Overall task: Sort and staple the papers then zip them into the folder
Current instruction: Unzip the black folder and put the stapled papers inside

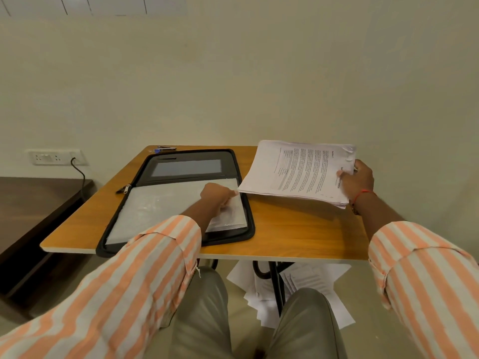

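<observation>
Head-down view over a small wooden table point(298, 237). Thick stack of printed papers point(298, 172) gripped at its right end by the right hand point(359, 180), thumb on top and fingers curled beneath, held a little above the table's right side with its long axis running left toward the folder point(146, 170). Black zip folder open and flat just left of the stack, nearer half covered by a clear plastic sleeve point(166, 206). Left hand point(216, 196) on that sleeve's right edge, fingers curled, seemingly pinching it to open a gap. Stack's left corner just beside the left thumb, nothing between — probably only a short slide leftward into the sleeve. Stapler point(166, 148) at the table's far edge behind the folder, well apart from both hands. Zip pull point(124, 189) at the folder's left side. Loose sheets point(311, 281) on the floor under the table.
</observation>
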